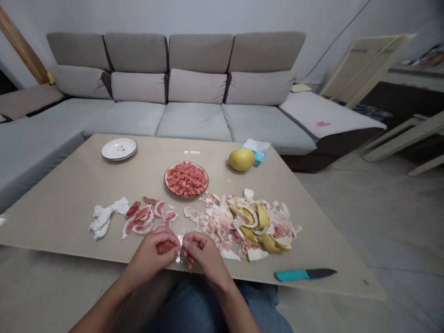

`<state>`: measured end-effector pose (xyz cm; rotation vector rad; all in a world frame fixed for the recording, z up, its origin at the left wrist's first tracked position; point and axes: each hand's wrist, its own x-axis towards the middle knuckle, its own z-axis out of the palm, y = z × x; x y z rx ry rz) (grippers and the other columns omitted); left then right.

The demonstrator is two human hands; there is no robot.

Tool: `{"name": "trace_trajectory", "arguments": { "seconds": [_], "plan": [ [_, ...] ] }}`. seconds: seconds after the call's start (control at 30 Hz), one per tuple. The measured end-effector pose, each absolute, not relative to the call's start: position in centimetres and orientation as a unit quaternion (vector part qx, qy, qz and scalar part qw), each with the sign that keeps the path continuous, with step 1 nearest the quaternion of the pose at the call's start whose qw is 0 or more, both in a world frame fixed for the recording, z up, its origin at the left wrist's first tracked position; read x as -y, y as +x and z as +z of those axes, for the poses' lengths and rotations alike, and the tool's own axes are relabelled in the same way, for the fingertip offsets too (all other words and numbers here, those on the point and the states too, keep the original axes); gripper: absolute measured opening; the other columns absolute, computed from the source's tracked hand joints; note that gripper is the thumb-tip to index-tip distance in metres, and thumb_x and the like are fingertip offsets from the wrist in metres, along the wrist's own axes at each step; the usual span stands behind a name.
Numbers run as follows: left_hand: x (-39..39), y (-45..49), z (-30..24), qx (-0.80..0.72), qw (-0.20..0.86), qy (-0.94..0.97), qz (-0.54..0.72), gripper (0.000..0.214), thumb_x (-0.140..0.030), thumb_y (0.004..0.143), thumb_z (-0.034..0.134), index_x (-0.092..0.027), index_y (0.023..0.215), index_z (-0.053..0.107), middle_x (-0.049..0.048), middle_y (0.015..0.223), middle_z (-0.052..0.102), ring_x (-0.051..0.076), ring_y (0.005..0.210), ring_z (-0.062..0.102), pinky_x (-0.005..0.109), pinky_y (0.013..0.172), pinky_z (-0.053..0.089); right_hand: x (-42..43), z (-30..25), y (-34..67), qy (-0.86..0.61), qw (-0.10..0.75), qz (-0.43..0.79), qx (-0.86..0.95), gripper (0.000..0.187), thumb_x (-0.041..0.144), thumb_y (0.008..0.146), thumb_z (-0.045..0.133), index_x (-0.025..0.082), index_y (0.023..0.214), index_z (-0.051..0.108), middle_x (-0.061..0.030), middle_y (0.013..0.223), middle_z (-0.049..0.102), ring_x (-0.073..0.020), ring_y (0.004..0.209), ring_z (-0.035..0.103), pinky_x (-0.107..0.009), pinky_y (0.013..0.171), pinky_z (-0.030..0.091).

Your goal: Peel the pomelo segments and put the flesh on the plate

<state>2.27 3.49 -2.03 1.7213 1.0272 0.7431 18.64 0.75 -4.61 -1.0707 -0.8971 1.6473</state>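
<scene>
My left hand (156, 247) is closed near the table's front edge, with a reddish piece of pomelo (164, 248) showing inside the curl of its fingers. Thumb and fingers of my right hand (201, 252) are pinched together beside it; what they hold is too small to make out. Just beyond my left hand lie several pomelo segments (143, 219) with pink flesh and white membrane. A heap of peel and membrane scraps (249, 222) spreads beyond and right of my right hand. Farther back, a plate (166, 184) holds a mound of peeled pink pomelo flesh (187, 179).
A knife (294, 275) with a turquoise handle lies at the table's front right. Crumpled tissue (102, 219) is on the left, a white plate (120, 149) at the back left. A whole yellow pomelo (242, 159) sits by a tissue pack (259, 156). Behind stands a sofa (194, 118).
</scene>
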Motion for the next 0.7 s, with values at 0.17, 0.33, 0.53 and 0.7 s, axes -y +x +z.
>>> {"name": "trace_trajectory", "arguments": {
  "seconds": [0.17, 0.33, 0.53, 0.7],
  "plan": [
    [-3.6, 1.8, -1.5, -0.393, 0.603, 0.616, 0.319, 0.013, -0.027, 0.077, 0.068, -0.016, 0.07, 0.067, 0.0019, 0.074, 0.057, 0.015, 0.072, 0.053, 0.025, 0.064, 0.041, -0.5, -5.1, 18.3, -0.403, 0.459, 0.703, 0.363, 0.045, 0.059, 0.073, 0.068, 0.019, 0.064, 0.05, 0.0079, 0.051, 0.04, -0.0047, 0.04, 0.025, -0.019, 0.038, 0.04],
    [-4.0, 1.0, -2.1, -0.437, 0.703, 0.465, 0.314, 0.03, -0.044, 0.073, 0.073, -0.016, 0.072, 0.062, -0.0048, 0.062, 0.045, 0.007, 0.05, 0.032, 0.019, 0.043, 0.021, -1.7, -4.6, 20.1, -0.467, 0.474, 0.623, 0.412, 0.043, 0.06, 0.077, 0.061, 0.02, 0.069, 0.048, 0.0069, 0.056, 0.042, -0.0055, 0.04, 0.031, -0.021, 0.043, 0.044],
    [-3.3, 2.6, -4.2, -0.47, 0.711, 0.38, 0.359, 0.036, -0.049, 0.076, 0.07, -0.016, 0.09, 0.067, -0.0019, 0.069, 0.053, 0.011, 0.061, 0.05, 0.02, 0.052, 0.038, -10.5, -2.1, 23.4, -0.576, 0.449, 0.412, 0.545, 0.013, 0.03, 0.079, 0.06, 0.018, 0.073, 0.059, 0.0024, 0.064, 0.057, -0.0136, 0.057, 0.057, -0.025, 0.058, 0.046],
    [-2.0, 3.6, -5.7, -0.455, 0.744, 0.342, 0.35, 0.051, -0.046, 0.068, 0.078, -0.018, 0.109, 0.067, 0.0045, 0.089, 0.061, 0.018, 0.088, 0.061, 0.032, 0.079, 0.05, -19.3, -0.9, 23.5, -0.608, 0.388, 0.27, 0.637, 0.007, 0.021, 0.083, 0.064, 0.015, 0.08, 0.065, -0.0062, 0.091, 0.067, -0.0209, 0.091, 0.061, -0.036, 0.085, 0.048]
  ]
}}
